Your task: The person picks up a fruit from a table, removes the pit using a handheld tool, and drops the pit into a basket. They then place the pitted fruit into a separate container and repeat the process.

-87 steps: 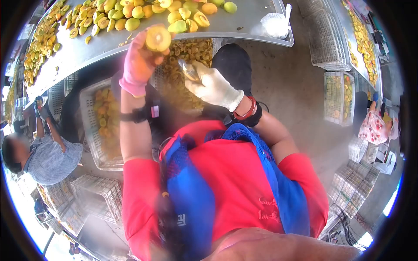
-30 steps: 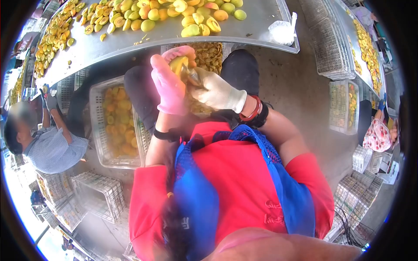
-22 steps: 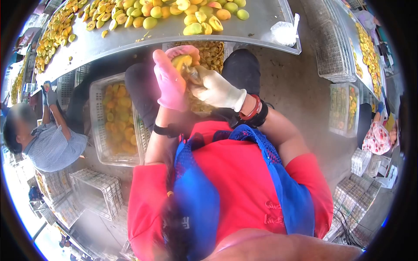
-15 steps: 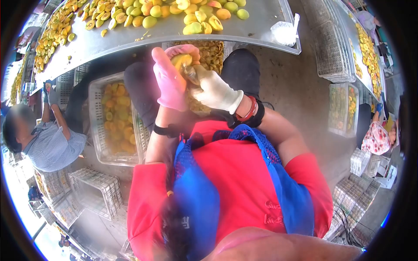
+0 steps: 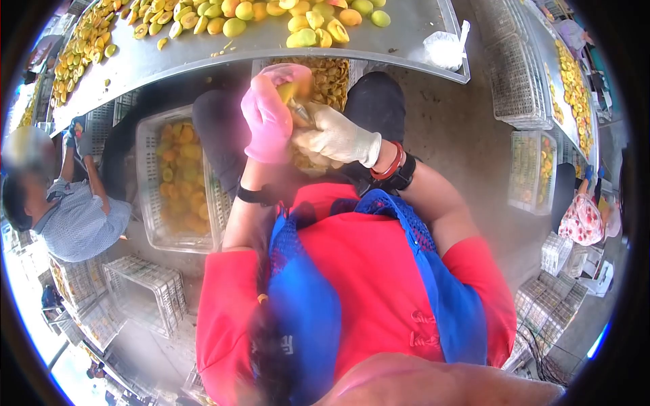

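Note:
My left hand (image 5: 269,115), in a pink glove, has its fingers wrapped round a yellow fruit (image 5: 288,91). My right hand (image 5: 333,135), in a white glove, is closed on a small tool (image 5: 302,112) whose metal part touches or nearly touches the fruit; its exact shape is blurred. Both hands are close together above a crate of cut peels and pieces (image 5: 330,82) between my knees. Beyond them, halved and whole yellow-green fruits (image 5: 233,27) lie on the metal table (image 5: 399,51).
A crate of yellow fruit (image 5: 145,203) stands to the left, with an empty crate (image 5: 139,271) below it. A clear plastic bag (image 5: 443,51) lies at the table's right corner. Co-workers sit at far left (image 5: 81,220) and far right (image 5: 583,218). Stacked crates (image 5: 518,88) stand at right.
My left fingers have folded further over the fruit, and my right hand has turned and shifted slightly beside it. The left co-worker's head and body have moved a little.

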### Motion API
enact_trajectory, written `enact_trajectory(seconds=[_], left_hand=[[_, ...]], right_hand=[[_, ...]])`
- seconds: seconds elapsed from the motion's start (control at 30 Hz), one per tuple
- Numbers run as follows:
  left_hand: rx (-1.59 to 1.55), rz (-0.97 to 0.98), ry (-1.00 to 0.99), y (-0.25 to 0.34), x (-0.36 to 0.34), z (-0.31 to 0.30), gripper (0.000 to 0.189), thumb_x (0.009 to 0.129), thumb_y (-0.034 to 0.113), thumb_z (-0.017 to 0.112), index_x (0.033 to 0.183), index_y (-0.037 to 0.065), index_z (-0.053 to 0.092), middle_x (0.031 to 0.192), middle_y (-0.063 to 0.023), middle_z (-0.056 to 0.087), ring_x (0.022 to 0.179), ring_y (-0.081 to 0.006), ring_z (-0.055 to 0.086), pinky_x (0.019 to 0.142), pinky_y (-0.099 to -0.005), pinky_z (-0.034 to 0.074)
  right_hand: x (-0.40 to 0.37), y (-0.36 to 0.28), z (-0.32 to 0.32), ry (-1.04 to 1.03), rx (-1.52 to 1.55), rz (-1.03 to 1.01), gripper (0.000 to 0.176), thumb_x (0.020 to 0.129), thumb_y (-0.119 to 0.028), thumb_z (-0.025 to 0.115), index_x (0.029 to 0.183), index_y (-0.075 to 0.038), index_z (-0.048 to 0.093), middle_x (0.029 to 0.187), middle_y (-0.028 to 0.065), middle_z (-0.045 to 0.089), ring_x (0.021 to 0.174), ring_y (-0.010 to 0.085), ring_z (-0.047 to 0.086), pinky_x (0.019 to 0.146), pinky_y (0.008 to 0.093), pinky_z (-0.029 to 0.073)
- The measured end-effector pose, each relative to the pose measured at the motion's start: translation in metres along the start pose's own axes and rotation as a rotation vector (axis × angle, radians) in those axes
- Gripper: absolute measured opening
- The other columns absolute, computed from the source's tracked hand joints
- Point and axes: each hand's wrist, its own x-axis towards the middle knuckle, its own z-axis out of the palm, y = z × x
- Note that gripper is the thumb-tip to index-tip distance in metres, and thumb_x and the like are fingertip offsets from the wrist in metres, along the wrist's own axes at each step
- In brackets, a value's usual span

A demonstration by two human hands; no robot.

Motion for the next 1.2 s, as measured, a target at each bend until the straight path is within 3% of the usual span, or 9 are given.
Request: enact_trajectory(seconds=[0.13,0.27,0.47,0.5,0.6,0.63,0.77,1.03,1.2], left_hand=[[-0.079,-0.059,-0.091,0.001,0.004,-0.003,0.055,0.107,0.032,0.029,0.096,-0.006,0.067,0.099,-0.0145,0.07,0.08,-0.0218,0.065,0.076,-0.0321,0.054],[-0.013,0.077,0.062,-0.003,0.003,0.013,0.081,0.101,0.065,0.027,0.097,-0.004,0.069,0.09,-0.0119,0.069,0.08,-0.0227,0.066,0.077,-0.0332,0.053],[-0.277,-0.221,-0.14,0.003,0.006,-0.001,0.09,0.094,0.077,0.027,0.086,-0.003,0.067,0.083,-0.0139,0.068,0.074,-0.0241,0.065,0.073,-0.034,0.053],[-0.259,-0.265,-0.098,0.011,0.003,0.0,0.08,0.102,0.053,0.018,0.079,-0.005,0.068,0.084,-0.0145,0.069,0.072,-0.0234,0.065,0.075,-0.0334,0.053],[-0.158,-0.286,-0.119,0.007,0.001,0.0,0.081,0.103,0.052,0.017,0.08,-0.005,0.069,0.085,-0.0164,0.07,0.074,-0.0242,0.066,0.076,-0.0333,0.054],[-0.093,-0.205,-0.183,0.001,0.002,-0.002,0.09,0.094,0.078,0.026,0.079,-0.002,0.065,0.083,-0.0161,0.069,0.075,-0.0249,0.066,0.075,-0.0359,0.054],[-0.007,0.087,-0.302,-0.009,0.004,-0.007,0.076,0.105,0.056,0.025,0.081,-0.005,0.065,0.085,-0.0157,0.07,0.078,-0.0257,0.067,0.077,-0.0353,0.054],[0.277,0.445,-0.442,0.003,0.004,-0.019,0.04,0.105,0.016,0.038,0.085,-0.004,0.065,0.087,-0.0157,0.07,0.083,-0.027,0.069,0.075,-0.0349,0.055],[0.375,0.41,-0.48,0.006,0.002,-0.022,0.032,0.1,0.015,0.042,0.088,-0.002,0.066,0.09,-0.0156,0.07,0.084,-0.0286,0.069,0.076,-0.0353,0.055]], right_hand=[[-0.005,-0.002,0.004,0.114,-0.118,-0.057,0.022,0.095,-0.009,0.057,0.116,-0.003,0.055,0.087,0.0019,0.059,0.074,0.013,0.057,0.067,0.0308,0.049],[-0.002,0.014,0.0,0.267,-0.542,-0.317,0.023,0.094,-0.009,0.059,0.116,-0.002,0.055,0.092,0.0099,0.064,0.082,0.0178,0.061,0.076,0.0341,0.05],[-0.013,-0.003,-0.003,0.08,-0.307,-0.039,0.024,0.094,-0.013,0.06,0.114,-0.001,0.056,0.095,0.012,0.065,0.085,0.0186,0.061,0.079,0.0352,0.05],[-0.015,-0.004,-0.008,0.008,-0.297,-0.025,0.023,0.095,-0.014,0.06,0.114,-0.002,0.056,0.094,0.0088,0.063,0.084,0.0161,0.058,0.078,0.0332,0.049],[-0.019,-0.007,-0.012,-0.039,-0.285,0.072,0.021,0.096,-0.016,0.059,0.114,-0.004,0.055,0.088,0.0053,0.06,0.077,0.0124,0.055,0.069,0.0299,0.048],[-0.02,-0.005,-0.014,-0.058,-0.294,0.053,0.019,0.097,-0.017,0.058,0.113,-0.006,0.056,0.083,0.0037,0.059,0.07,0.0105,0.054,0.061,0.0281,0.047],[-0.022,-0.008,-0.018,-0.099,-0.138,0.249,0.012,0.096,-0.017,0.055,0.1,-0.008,0.048,0.064,-0.0025,0.046,0.043,0.0067,0.041,0.035,0.0233,0.028],[-0.022,-0.013,-0.007,-0.16,-0.029,0.286,0.014,0.093,-0.019,0.058,0.092,-0.008,0.049,0.061,-0.0044,0.04,0.042,0.0059,0.037,0.035,0.0226,0.025],[-0.019,-0.012,-0.01,-0.192,-0.07,0.318,0.01,0.093,-0.014,0.055,0.099,-0.009,0.049,0.061,-0.0047,0.04,0.042,0.0054,0.036,0.034,0.0222,0.024]])
